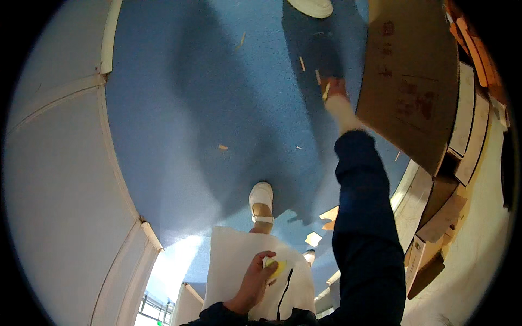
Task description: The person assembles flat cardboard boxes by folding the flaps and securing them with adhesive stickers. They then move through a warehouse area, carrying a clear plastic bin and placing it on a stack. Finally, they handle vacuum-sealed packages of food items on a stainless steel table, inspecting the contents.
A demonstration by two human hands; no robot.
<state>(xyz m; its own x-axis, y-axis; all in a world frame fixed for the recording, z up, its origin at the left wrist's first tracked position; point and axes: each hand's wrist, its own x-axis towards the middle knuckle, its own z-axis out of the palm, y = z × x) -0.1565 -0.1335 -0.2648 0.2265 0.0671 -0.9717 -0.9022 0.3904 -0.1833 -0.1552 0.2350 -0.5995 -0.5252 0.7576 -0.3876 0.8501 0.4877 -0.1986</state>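
Fingers of the right hand (334, 89) pinch a thin pale sliver low over the blue floor (206, 108), mid pick-up.
More scraps (223, 147) lie scattered left of those fingers; next comes lifting it clear. Left hand (255, 282) is curled around something small and yellow (278, 267) against a white bag (234, 261).

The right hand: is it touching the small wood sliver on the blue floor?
Touching. The head view shows the right hand pinching the pale wood sliver between its fingertips, just above the blue floor.
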